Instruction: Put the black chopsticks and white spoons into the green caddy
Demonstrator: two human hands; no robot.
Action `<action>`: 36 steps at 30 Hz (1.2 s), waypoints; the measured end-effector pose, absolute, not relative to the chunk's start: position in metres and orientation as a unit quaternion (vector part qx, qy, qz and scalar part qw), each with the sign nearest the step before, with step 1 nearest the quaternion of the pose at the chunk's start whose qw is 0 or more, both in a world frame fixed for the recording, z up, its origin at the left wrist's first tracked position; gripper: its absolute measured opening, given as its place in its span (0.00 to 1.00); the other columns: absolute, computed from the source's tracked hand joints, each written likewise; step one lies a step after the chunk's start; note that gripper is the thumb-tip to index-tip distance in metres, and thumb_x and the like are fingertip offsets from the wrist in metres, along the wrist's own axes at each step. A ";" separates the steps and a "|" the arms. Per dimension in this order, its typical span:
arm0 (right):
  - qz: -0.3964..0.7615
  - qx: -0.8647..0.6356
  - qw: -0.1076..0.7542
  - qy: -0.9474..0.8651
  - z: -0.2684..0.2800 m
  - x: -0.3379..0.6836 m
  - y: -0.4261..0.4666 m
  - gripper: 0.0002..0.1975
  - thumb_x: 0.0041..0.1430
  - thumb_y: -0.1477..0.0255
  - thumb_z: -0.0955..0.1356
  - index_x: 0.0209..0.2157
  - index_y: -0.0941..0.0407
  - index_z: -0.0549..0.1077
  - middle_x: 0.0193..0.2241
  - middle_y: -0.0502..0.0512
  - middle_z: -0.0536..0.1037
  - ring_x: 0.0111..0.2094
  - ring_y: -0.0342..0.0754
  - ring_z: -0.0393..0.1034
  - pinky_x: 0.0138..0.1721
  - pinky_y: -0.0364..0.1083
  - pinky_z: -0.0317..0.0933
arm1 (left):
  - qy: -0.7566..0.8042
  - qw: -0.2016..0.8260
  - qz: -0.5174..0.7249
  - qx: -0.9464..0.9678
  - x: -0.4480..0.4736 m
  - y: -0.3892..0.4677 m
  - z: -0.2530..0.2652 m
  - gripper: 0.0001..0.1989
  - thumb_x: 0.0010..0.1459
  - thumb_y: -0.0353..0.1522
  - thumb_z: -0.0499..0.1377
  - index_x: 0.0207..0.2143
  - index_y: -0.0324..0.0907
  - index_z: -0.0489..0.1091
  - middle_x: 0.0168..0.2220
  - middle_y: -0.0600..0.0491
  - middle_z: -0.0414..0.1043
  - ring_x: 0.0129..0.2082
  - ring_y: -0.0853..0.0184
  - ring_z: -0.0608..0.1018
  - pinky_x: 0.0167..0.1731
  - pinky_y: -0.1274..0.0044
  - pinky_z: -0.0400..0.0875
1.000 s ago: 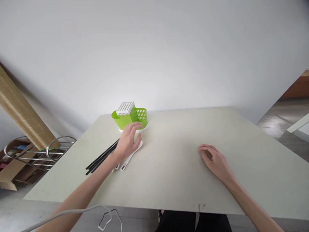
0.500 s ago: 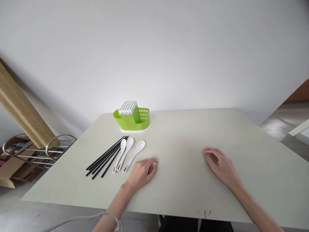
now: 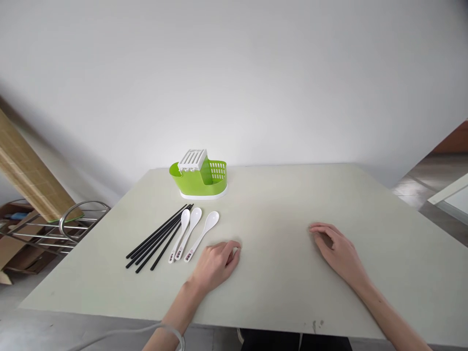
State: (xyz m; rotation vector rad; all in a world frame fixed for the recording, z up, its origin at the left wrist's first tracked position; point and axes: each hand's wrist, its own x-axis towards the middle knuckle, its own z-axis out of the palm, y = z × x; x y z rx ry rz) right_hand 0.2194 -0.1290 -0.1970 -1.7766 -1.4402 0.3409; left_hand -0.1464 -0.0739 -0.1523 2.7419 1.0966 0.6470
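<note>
My left hand (image 3: 217, 263) rests on the table just right of the spoons, fingers loosely curled in, with nothing seen in it. On the table's right side lies my right hand (image 3: 336, 248), fingers stretched out loosely and a gap between thumb and forefinger; it is empty. Three white spoons, among them the rightmost white spoon (image 3: 203, 236), lie side by side with their bowls pointing away from me. Several black chopsticks (image 3: 159, 239) are fanned out to their left. Behind these stands a green cutlery holder (image 3: 190, 183) with a white slotted top (image 3: 192, 160) and a white base.
The pale table (image 3: 270, 287) reaches back to a white wall (image 3: 278, 83). Left of it are a metal rack (image 3: 78, 229), a long tan board (image 3: 32, 165) and a cardboard box (image 3: 14, 248). A grey cable (image 3: 124, 332) crosses my left forearm.
The view has shifted slightly, so the table's things sit a little further left. Both hands stay where they were on the table.
</note>
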 end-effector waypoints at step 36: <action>0.127 -0.725 0.360 -0.572 -0.196 0.205 -0.113 0.17 0.67 0.55 0.63 0.47 0.48 0.76 0.51 0.59 0.81 0.47 0.58 0.77 0.35 0.50 0.70 | 0.626 -0.096 0.347 0.691 -0.271 -0.078 -0.121 0.10 0.68 0.39 0.56 0.49 0.49 0.72 0.56 0.44 0.72 0.58 0.48 0.71 0.57 0.54 0.68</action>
